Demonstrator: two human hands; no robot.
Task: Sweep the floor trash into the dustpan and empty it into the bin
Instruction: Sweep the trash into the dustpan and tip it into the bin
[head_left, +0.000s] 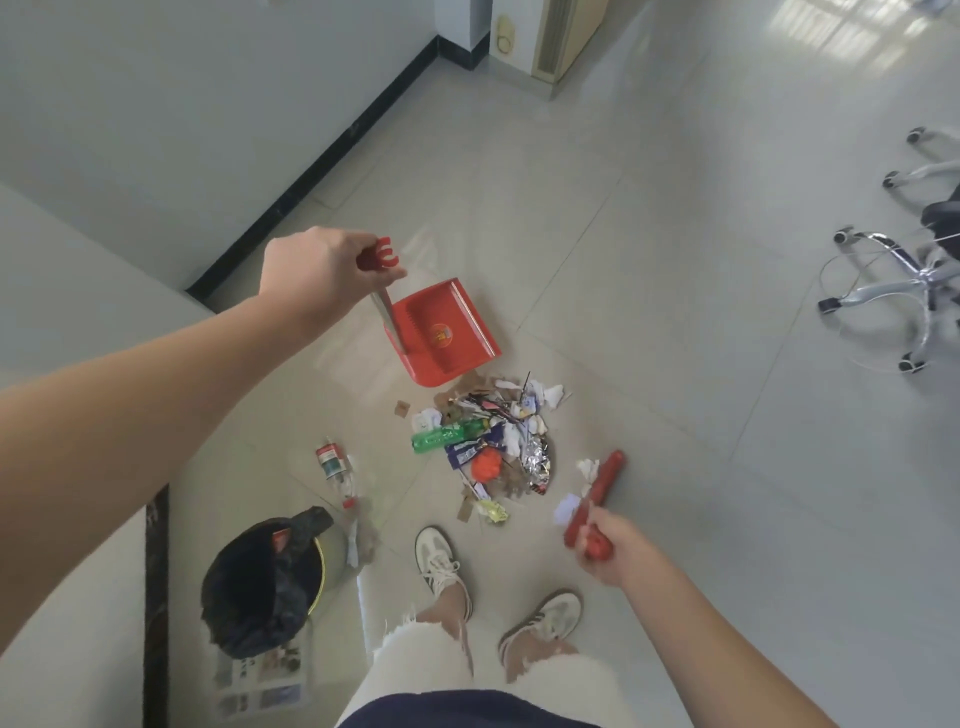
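Note:
A red dustpan (441, 332) stands on the tiled floor, its mouth facing a trash pile (493, 441) of paper scraps, wrappers, foil and a green bottle (447, 435). My left hand (317, 270) grips the red top of the dustpan's long metal handle. My right hand (618, 551) grips the red broom handle; the red broom (597, 493) reaches down beside the right edge of the pile. A bin (265, 577) lined with a black bag stands at the lower left.
A clear plastic bottle (335, 467) lies apart between the pile and the bin. My two feet in white shoes (441, 561) stand just below the pile. An office chair base (904, 280) is at the right, a cabinet (561, 41) at the back, a wall at the left.

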